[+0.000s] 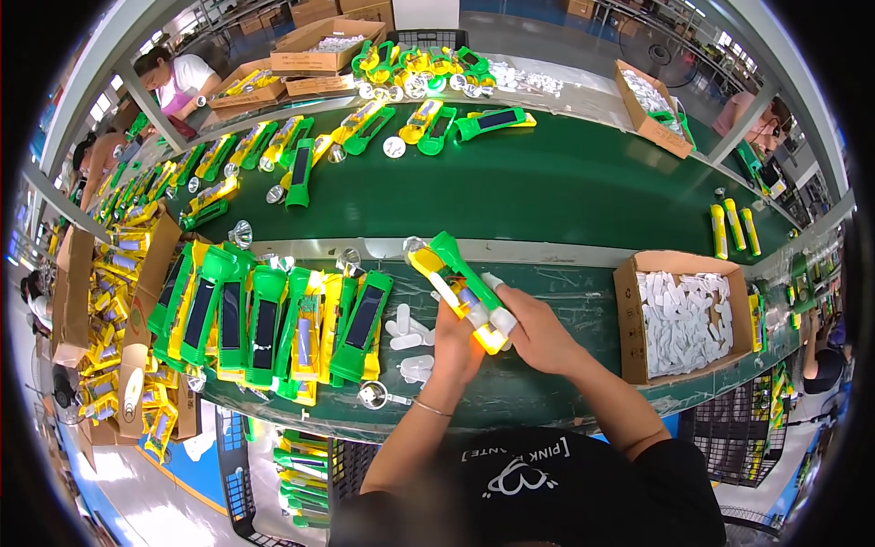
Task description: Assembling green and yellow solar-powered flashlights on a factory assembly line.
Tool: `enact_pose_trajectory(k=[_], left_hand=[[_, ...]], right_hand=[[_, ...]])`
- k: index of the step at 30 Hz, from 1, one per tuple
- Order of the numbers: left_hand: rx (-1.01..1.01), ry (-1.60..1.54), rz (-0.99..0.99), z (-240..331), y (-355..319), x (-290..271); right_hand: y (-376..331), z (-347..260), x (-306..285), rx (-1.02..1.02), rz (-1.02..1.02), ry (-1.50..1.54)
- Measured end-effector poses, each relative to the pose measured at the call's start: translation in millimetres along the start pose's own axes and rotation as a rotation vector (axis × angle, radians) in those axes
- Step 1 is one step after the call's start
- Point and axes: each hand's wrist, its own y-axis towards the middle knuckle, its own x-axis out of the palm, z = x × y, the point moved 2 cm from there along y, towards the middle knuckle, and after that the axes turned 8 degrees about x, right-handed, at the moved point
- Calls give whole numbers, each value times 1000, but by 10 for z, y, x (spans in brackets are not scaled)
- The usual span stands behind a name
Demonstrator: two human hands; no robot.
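scuffed green bench (pixel 588 310) | green belt (pixel 583 191) beyond | grey posts (pixel 150 105) | left fingers (pixel 446 319), right fingers (pixel 516 301): pinching yellow-green flashlight (pixel 465 275)

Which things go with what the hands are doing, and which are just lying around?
Probably part of the job:
open green-and-yellow flashlight, held in the left hand and right hand
similar flashlights on the left
loose white plastic pieces beside the left hand

Probably just lying around:
three yellow tubes on the right
black plastic crate, lower right
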Motion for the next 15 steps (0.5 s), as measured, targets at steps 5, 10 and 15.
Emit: enact_pose_trajectory(k=[5,10,15], left_hand=[[-9,111,-17,42,-30,-4],[10,114,41,29,-66,85],[30,41,259,-71,-48,39]], right_hand=[[21,39,-91,259,-49,231],[-84,157,117,298,41,658],[-117,-110,136,261,87,337]])
